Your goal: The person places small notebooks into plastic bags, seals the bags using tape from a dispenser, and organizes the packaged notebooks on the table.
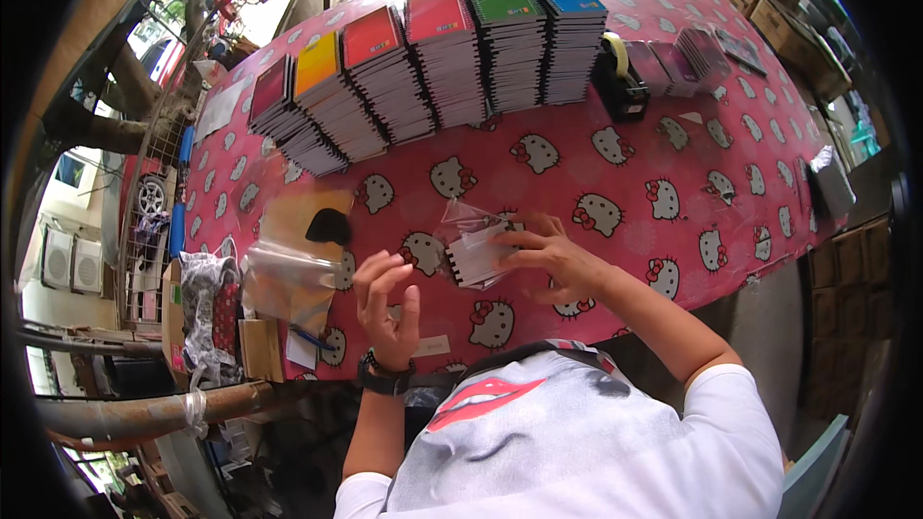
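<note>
A small spiral-bound notebook (475, 261), its pale side up and its black coil on the left, sits at the near middle with clear plastic (465, 212) around its upper end. My right hand (561, 258) has its fingers bent over the notebook's right side and grips it there; its undersides are hidden. To the left, apart from the notebook, my left hand (386, 306) is raised, holding nothing, its fingers and thumb apart. Clear plastic bags (288, 274) lie over brown paper beyond my left hand, with a black object (329, 227) on them.
Several tall stacks of spiral notebooks (438, 67) line the far side of the pink patterned tablecloth (538, 178). A black tape dispenser (621, 86) stands right of them, beside small purple packs (663, 65). A box with crumpled plastic (207, 303) is at the left edge; a blue pen (312, 338) lies nearby.
</note>
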Motion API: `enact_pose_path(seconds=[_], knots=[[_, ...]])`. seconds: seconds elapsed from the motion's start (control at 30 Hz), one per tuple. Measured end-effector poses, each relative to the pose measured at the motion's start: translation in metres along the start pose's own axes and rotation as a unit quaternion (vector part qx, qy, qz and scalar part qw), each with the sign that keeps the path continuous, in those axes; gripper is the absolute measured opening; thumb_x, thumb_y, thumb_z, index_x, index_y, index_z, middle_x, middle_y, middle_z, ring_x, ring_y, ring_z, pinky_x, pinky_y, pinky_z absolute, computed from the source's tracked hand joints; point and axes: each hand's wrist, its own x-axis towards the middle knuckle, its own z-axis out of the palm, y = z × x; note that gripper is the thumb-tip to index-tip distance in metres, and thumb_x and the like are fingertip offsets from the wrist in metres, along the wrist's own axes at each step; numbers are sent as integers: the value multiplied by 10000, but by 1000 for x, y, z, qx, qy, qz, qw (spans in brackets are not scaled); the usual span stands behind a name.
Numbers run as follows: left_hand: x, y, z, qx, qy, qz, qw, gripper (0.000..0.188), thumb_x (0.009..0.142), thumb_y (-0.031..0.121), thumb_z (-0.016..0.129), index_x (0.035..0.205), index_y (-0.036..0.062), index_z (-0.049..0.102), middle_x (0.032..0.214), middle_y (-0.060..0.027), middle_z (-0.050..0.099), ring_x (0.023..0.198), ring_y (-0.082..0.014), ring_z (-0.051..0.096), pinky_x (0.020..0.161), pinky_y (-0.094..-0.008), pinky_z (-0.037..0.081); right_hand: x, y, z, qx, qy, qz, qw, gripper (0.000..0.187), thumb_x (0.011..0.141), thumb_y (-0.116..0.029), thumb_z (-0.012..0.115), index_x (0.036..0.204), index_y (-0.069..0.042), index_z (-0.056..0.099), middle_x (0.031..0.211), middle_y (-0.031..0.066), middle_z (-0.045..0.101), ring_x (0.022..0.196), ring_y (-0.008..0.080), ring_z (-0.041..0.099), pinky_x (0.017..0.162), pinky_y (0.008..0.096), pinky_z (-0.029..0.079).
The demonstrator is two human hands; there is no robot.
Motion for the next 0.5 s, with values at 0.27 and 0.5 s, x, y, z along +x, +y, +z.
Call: enact_pose_path(seconds=[0.27, 0.5], knots=[[-27, -34, 16, 94, -237, 52, 966, 625, 632, -108, 516, 1209, 131, 550, 1325, -28, 473, 1267, -324, 338, 1020, -430, 304, 8, 4, -5, -5, -99, 1, 995, 657, 549, -91, 671, 1172, -284, 583, 1434, 13, 327, 1340, 388, 168, 1039, 562, 191], [-17, -44, 11, 57, -310, 52, 947, 703, 612, -118, 522, 1249, 178, 519, 1388, -3, 401, 1331, -340, 243, 1045, -518, 234, 15, 1, -10, -14, -146, 11, 989, 696, 553, -112, 679, 1210, -310, 565, 1462, 21, 279, 1351, 410, 117, 1041, 599, 161]])
